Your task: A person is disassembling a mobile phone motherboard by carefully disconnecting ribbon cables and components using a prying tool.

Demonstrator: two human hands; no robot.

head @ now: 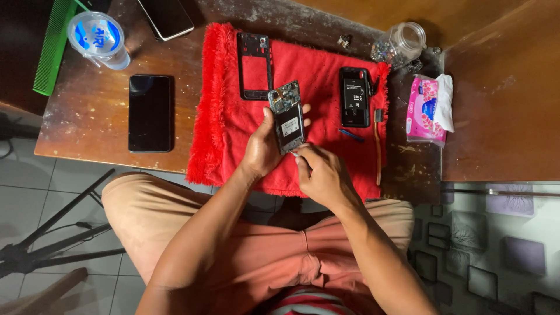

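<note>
Above the red cloth [233, 134], the left hand [262, 146] clasps the opened phone [287, 116]; the right hand [318, 172] pinches at its lower edge. Its exposed board could crack if that pinching grip levers hard, I judge

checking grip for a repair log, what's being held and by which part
The left hand holds an opened phone by its long sides near the lower half. The right hand touches the phone's bottom end; whether it holds a tool cannot be told.
</note>
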